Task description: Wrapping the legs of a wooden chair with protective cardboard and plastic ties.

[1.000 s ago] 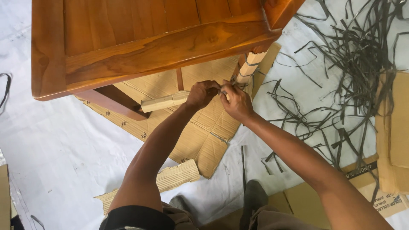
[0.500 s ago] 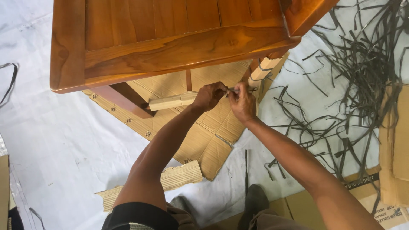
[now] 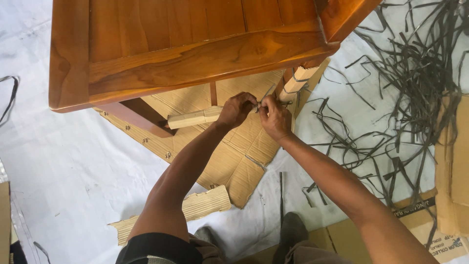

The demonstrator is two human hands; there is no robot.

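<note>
We see thin dark strap [image 3: 266,95] at cardboard-wrapped rail [image 3: 195,118] under brown wooden furniture [image 3: 185,54]. Left hand [image 3: 237,110], right hand [image 3: 274,117]: each grip pinching strap. Rail, leg [image 3: 298,80] wrapped; tying looks unfinished. Loose strap pile [image 3: 410,73] on floor.

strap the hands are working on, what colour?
Dark grey, like the loose strap pile. The strap between left hand and right hand shows best in the head view.

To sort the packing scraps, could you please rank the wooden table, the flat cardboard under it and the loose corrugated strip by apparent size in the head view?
1. Wooden table, though nearest the camera.
2. Flat cardboard, partly hidden.
3. Corrugated strip.
</note>
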